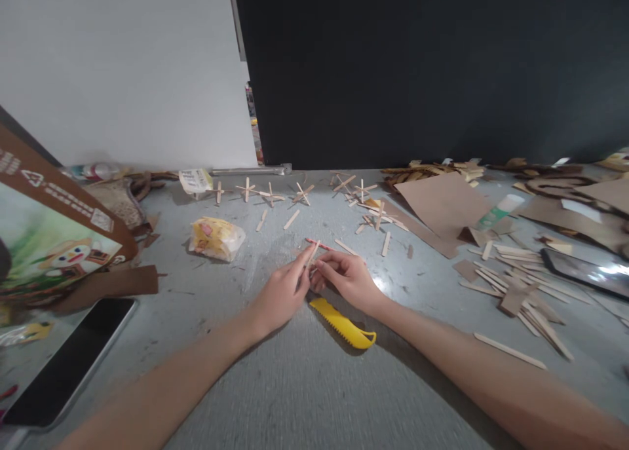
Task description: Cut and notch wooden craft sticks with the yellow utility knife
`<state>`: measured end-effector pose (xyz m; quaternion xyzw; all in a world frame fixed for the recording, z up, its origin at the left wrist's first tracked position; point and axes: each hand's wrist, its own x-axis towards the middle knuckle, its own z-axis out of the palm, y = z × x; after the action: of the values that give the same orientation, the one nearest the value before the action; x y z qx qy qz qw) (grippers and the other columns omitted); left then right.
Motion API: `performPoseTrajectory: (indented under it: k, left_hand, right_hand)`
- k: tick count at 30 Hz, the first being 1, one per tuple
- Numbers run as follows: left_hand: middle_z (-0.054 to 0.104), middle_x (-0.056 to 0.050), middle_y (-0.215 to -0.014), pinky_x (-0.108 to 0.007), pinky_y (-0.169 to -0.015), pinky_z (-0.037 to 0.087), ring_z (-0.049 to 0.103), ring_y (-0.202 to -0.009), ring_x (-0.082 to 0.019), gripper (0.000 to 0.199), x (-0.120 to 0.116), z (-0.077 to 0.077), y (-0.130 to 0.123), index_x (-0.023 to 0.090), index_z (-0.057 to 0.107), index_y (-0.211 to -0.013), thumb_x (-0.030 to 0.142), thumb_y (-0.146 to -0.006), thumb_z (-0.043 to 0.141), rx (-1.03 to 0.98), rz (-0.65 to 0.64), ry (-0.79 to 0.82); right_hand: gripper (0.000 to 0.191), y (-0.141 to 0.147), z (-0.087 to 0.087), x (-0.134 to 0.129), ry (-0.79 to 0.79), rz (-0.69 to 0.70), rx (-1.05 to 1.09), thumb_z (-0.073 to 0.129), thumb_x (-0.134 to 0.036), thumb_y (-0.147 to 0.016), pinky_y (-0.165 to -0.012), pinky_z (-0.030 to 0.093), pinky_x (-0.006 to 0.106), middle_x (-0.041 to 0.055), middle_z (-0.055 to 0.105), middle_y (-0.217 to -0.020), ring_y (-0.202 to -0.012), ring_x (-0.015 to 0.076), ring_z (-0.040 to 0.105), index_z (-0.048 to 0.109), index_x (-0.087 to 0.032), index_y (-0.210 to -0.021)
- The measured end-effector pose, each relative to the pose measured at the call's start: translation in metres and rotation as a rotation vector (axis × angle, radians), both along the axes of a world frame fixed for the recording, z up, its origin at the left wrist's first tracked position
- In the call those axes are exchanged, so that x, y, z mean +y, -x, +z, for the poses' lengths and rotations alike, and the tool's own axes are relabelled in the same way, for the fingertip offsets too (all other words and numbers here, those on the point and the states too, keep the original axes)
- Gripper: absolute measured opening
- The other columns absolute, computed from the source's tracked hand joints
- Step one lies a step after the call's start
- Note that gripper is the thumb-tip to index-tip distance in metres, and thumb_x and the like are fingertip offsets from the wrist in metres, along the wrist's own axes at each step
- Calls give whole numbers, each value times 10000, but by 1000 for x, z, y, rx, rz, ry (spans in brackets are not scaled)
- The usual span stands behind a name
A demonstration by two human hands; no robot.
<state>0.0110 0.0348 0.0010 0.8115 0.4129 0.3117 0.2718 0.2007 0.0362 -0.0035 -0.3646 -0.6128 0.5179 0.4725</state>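
Observation:
My left hand (285,289) is closed around a short wooden craft stick (312,253), which points up and away between thumb and fingers. Close against it, my right hand (346,280) has its fingers curled in a pinch at the stick's lower end; what exactly is between these fingertips is hidden. Just beyond both hands lies a thin red-and-white striped rod (319,243), with another craft stick (346,246) beside it. A yellow utility knife (344,322) rests on the table just below my hands.
Several crossed-stick shapes (247,189) stand along the back. A yellow packet (215,238) and a phone (71,361) lie left, near a printed brown box (63,221). To the right are cardboard pieces (435,204), loose sticks (511,352), a glue tube (501,212) and a dark shiny device (587,273).

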Motion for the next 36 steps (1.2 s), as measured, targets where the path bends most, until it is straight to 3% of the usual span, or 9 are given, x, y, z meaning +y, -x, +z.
performPoseTrajectory:
  k: [7, 15, 20, 25, 28, 33, 36]
  left_hand:
    - [788, -117, -1199, -375, -990, 598, 766, -1061, -223, 554, 0, -3, 1, 220, 416, -1631, 261, -1078, 429, 11, 8, 38]
    - [632, -113, -1530, -423, -1144, 523, 628, -1385, -239, 536, 1, -8, 2, 267, 429, -1617, 256, -1082, 407, 84, 0, -37]
    - [737, -126, -1319, -433, -1065, 581, 719, -1222, -243, 527, 2, -14, 4, 244, 460, -1600, 190, -1082, 379, 125, -76, -111]
    - [706, -133, -1414, -423, -1076, 580, 705, -1271, -240, 494, 2, -8, 3, 233, 458, -1591, 235, -1101, 396, 76, -4, -67]
    - [718, -141, -1401, -417, -1069, 583, 709, -1274, -244, 486, 2, -4, 2, 218, 443, -1590, 272, -1109, 402, 49, 50, -22]
    - [708, -123, -1412, -401, -1081, 568, 686, -1295, -234, 413, 2, -7, 2, 228, 545, -1485, 239, -1098, 401, 34, -70, -93]
    - [748, -95, -1300, -381, -1042, 575, 712, -1198, -210, 395, 3, -10, 4, 244, 608, -1396, 160, -1073, 398, -23, -127, -128]
  right_hand:
    - [436, -2, -2, 2, 0, 20, -46, 664, -654, -938, -545, 584, 278, 10, 743, -646, -527, 153, 697, 676, -225, -866]
    - [444, -2, -4, 1, -27, 10, -92, 640, -647, -959, -504, 509, 256, -4, 698, -620, -496, 133, 632, 654, -222, -832]
    - [443, -3, -4, 1, -78, -5, -160, 619, -621, -984, -473, 449, 248, -26, 622, -539, -448, 119, 548, 638, -225, -786]
    - [476, -3, -3, 1, -49, 8, -157, 595, -684, -973, -502, 470, 263, -8, 660, -601, -484, 135, 574, 612, -231, -827]
    - [519, -3, -4, -1, -108, -24, -221, 522, -683, -1016, -524, 453, 268, 0, 639, -596, -510, 138, 564, 567, -238, -754]
    - [540, -5, -6, 0, -165, -16, -261, 500, -685, -1026, -546, 417, 278, -14, 587, -551, -514, 145, 530, 586, -241, -731]
    - [611, -5, -7, 2, -108, -6, -200, 536, -751, -978, -545, 402, 286, -4, 571, -543, -503, 141, 498, 584, -233, -658]
